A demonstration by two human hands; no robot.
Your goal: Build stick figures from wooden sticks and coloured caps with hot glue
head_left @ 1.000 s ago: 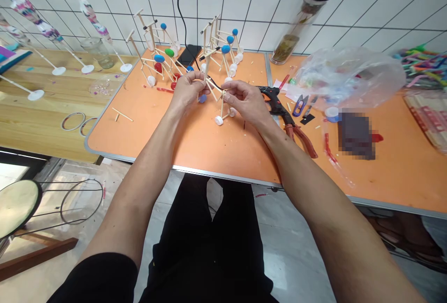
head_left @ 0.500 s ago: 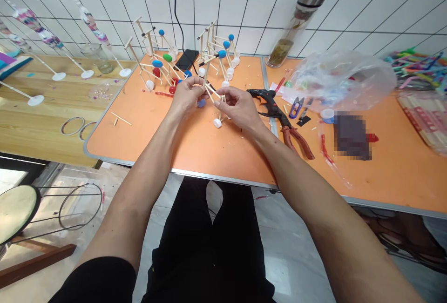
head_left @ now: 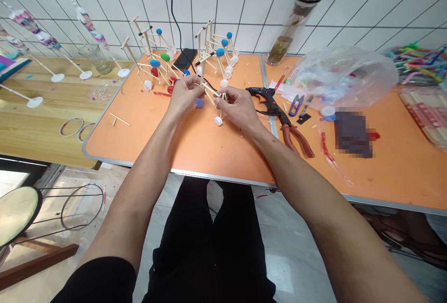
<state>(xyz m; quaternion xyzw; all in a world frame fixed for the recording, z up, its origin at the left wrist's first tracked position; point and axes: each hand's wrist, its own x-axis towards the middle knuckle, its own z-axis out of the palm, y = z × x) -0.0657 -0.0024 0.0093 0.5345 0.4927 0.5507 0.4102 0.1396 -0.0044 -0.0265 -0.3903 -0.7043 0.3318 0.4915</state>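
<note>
The fingers of the left hand (head_left: 183, 93) and right hand (head_left: 237, 107) pinch a small stick frame (head_left: 209, 91) from either side above the counter (head_left: 146, 144), its long strut slanting down rightward, the right hand nearer its white cap (head_left: 218, 121)

A black short sleeve (head_left: 99, 282) on the left arm (head_left: 138, 210), black trousers (head_left: 185, 242) below

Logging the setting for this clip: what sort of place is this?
Probably a small handicraft workshop: a hot glue gun and red-handled pliers lie on an orange worktable, with several wooden-stick models standing at its far side.
</note>
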